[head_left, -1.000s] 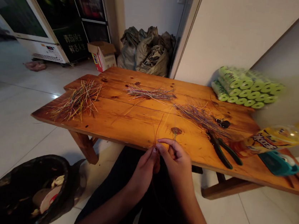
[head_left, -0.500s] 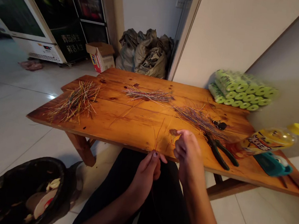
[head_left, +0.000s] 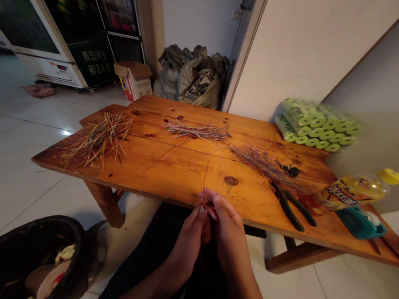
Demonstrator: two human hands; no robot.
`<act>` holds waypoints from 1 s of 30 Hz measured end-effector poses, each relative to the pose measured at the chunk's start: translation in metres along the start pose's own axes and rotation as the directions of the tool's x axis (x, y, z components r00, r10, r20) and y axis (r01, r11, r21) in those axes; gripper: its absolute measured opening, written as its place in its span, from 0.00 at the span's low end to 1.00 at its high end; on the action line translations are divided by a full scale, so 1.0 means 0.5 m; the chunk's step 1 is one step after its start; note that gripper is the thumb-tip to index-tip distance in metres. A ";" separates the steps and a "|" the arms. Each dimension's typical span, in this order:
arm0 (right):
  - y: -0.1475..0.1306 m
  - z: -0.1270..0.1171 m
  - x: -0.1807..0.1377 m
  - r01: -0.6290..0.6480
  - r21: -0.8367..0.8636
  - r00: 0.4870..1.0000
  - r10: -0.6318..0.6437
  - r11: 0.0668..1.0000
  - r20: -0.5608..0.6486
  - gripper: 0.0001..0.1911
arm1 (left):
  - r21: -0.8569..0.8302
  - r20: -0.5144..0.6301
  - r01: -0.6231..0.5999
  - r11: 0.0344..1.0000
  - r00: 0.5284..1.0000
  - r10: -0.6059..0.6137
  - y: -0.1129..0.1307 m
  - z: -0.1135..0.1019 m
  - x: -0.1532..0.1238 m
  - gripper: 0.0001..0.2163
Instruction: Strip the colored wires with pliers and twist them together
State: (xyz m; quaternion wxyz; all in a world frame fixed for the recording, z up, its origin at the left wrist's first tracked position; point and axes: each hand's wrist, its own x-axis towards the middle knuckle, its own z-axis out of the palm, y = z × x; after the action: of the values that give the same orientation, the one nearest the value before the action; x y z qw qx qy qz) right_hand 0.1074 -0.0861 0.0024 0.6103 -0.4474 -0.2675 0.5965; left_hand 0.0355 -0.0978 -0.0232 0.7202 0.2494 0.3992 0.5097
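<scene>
My left hand (head_left: pixel 193 233) and my right hand (head_left: pixel 225 229) meet at the near edge of a low wooden table (head_left: pixel 168 170). Both pinch a small bunch of thin wire strands (head_left: pixel 205 179) that stick up over the table edge. Three loose heaps of the same thin coloured wires lie on the table: one at the left (head_left: pixel 100 138), one at the back middle (head_left: pixel 196 130), one to the right (head_left: pixel 259 159).
Black-handled pliers (head_left: pixel 291 204) lie right of my hands. Farther right are a yellow-capped bottle (head_left: pixel 355 191) on its side, a teal tool (head_left: pixel 360 223) and a pack of green rolls (head_left: pixel 313 129). A black bin (head_left: pixel 20 263) stands on the floor at lower left.
Half a second ago my right hand was out over the table near the dark knot; it has come back to my left hand and pinches the strands with it.
</scene>
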 end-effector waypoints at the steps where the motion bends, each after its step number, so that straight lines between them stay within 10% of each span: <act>1: 0.000 0.002 0.000 -0.012 0.015 1.000 0.012 1.000 0.003 0.13 | 0.002 -0.001 0.005 1.000 1.000 -0.005 -0.002 -0.001 0.001 0.17; 14: 0.000 -0.027 0.014 0.030 -0.251 0.975 0.027 0.968 0.221 0.14 | 0.117 0.099 0.060 0.991 0.992 -0.072 0.009 -0.007 0.010 0.19; 22: -0.024 -0.043 0.019 -0.035 -0.088 0.986 0.049 0.995 0.160 0.12 | 0.321 0.326 -0.089 0.943 0.945 -0.021 0.015 -0.013 0.008 0.14; 30: -0.031 -0.044 0.015 0.074 -0.140 0.997 -0.069 0.987 0.041 0.11 | 0.184 0.386 0.138 0.973 0.901 -0.201 -0.021 -0.006 -0.009 0.17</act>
State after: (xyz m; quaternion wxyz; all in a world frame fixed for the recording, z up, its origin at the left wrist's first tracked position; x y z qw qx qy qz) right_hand 0.1349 -0.0823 0.0041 0.5930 -0.4689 -0.3359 0.5618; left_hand 0.0381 -0.1060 -0.0315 0.8071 0.3672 0.3009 0.3510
